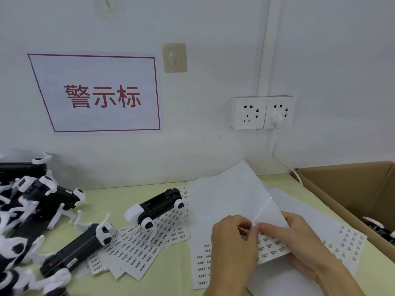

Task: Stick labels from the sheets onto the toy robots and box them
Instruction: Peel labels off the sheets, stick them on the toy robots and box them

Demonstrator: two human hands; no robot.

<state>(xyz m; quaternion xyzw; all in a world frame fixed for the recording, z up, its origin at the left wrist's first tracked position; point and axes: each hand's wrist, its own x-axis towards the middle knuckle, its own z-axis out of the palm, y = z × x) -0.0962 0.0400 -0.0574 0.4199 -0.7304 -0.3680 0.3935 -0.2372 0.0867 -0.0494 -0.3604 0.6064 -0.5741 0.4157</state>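
I am looking at a pale green worktop (pixel 171 274) against a white wall carrying a red-lettered sign (pixel 100 94) and two sockets (pixel 263 112). A cardboard box (pixel 346 189) at right is holding one toy robot that I can see (pixel 380 229). My left hand (pixel 232 244) and right hand (pixel 299 242) are pinching a label sheet (pixel 271 248), fingers curled; one robot dog (pixel 158 207) is lying on the fanned sheets (pixel 136 251).

Toy robots (pixel 42 221) left, label sheets (pixel 235 201) centre, box (pixel 352 189) right.
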